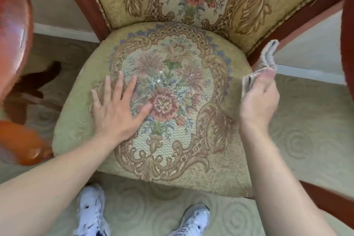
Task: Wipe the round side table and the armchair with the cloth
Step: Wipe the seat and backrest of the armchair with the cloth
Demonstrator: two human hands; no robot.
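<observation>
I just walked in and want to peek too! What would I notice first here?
Probably the armchair seat in the middle, covered in flowery tapestry with a big red bloom. The left hand lies flat and open on it, while the right hand holds a folded beige cloth up by the seat's right edge. Two white sneakers stand on the swirly carpet below.

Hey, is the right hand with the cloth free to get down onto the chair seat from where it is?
Probably yes. The right hand holds the cloth above the seat's right edge with nothing beneath it. The left hand lies flat on the seat's left part, leaving the right clear.
</observation>
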